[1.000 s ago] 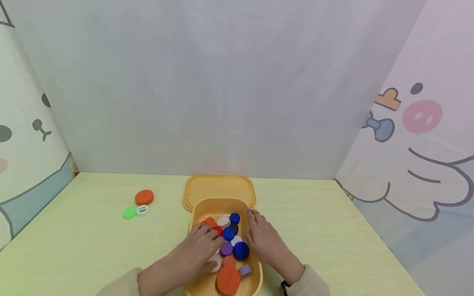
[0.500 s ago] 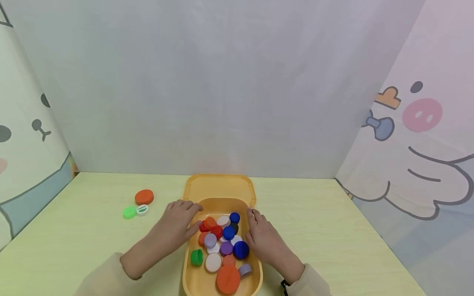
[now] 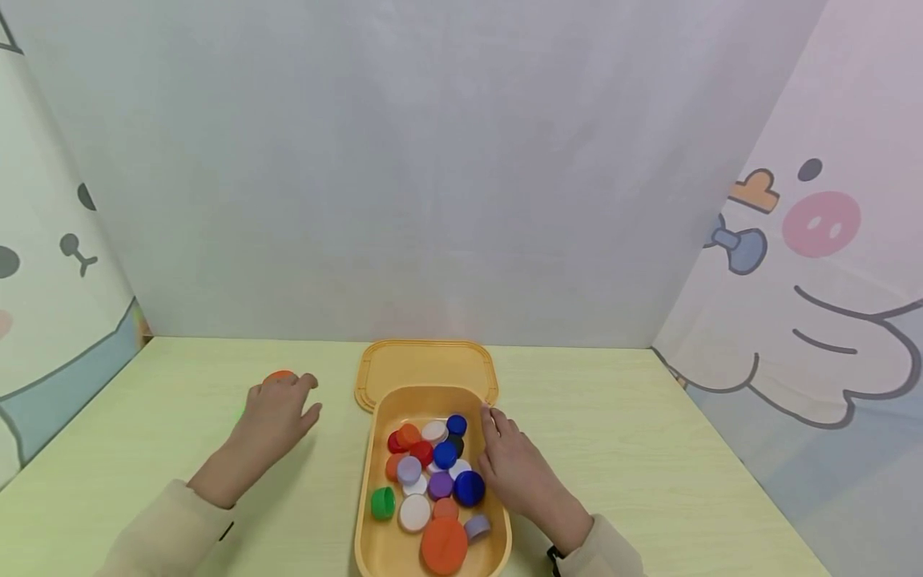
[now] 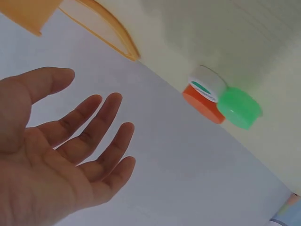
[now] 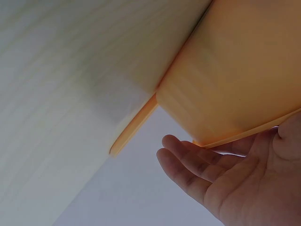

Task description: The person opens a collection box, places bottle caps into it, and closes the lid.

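Note:
My left hand reaches over the left of the table, fingers spread and loosely bent, holding nothing. In the left wrist view, an orange bottle cap, a white cap with a green mark and a light green cap lie together beyond its fingertips. From the head, the hand hides most of these caps. My right hand rests on the right rim of a yellow-orange plastic box, its fingers fairly straight. Inside lie several caps, among them a large orange cap, a dark blue cap and a green cap.
Behind the box, its matching lid lies flat on the pale wooden table. A light grey curtain hangs at the table's far edge. Cartoon-printed sheets stand at both sides.
My left hand has come out of the box and moved left and away from me, over the loose caps. Caps it covered in the box now show. The right hand stays on the rim.

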Motion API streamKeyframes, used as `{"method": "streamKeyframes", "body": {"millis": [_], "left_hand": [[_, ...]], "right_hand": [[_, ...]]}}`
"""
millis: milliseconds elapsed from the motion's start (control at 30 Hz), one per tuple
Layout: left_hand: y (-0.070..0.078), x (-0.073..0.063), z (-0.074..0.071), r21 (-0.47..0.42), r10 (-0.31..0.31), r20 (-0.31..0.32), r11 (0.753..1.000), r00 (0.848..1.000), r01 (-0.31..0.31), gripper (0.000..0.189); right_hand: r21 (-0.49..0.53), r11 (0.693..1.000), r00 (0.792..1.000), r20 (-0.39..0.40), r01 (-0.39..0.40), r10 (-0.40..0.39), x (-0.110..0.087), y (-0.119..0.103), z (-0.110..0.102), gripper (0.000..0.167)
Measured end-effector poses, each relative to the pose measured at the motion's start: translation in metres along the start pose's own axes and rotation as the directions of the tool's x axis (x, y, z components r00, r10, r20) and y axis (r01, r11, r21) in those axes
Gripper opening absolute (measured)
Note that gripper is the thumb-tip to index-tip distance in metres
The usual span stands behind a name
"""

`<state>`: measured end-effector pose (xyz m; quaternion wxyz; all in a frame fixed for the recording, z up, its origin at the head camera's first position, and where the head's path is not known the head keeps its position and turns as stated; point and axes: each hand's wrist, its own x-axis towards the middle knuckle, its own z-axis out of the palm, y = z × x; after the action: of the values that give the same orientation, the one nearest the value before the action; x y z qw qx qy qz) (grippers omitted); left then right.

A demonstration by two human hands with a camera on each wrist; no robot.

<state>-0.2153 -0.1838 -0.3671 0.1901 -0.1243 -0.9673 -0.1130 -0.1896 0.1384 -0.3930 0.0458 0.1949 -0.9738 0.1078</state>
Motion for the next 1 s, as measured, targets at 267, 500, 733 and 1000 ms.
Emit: {"method": "streamKeyframes", "body": {"millis": [267, 500, 733, 1000], "left_hand": [[-0.035, -0.007, 0.001, 0.065, -0.094, 0.044, 0.994, 0.995, 0.091, 0.02], [-0.06, -0.014, 0.003, 0.122, -0.161, 0.106, 0.981, 0.981, 0.148, 0.026], [-0.075, -0.019, 0.008, 0.129, -0.208, 0.192, 0.974, 0.959, 0.186, 0.026], [-0.082, -0.016, 0.012, 0.109, -0.246, 0.259, 0.968, 0.934, 0.224, 0.021]], "right_hand": [[-0.006, 1.0, 1.0, -0.01, 0.008, -0.008, -0.001, 0.001, 0.001, 0.054], [-0.01, 1.0, 1.0, -0.014, 0.014, -0.014, -0.001, 0.001, 0.002, 0.054], [-0.016, 1.0, 1.0, -0.022, 0.02, -0.021, -0.001, 0.001, 0.003, 0.054], [-0.008, 1.0, 1.0, -0.003, 0.012, -0.012, -0.001, 0.001, 0.003, 0.054]]}}
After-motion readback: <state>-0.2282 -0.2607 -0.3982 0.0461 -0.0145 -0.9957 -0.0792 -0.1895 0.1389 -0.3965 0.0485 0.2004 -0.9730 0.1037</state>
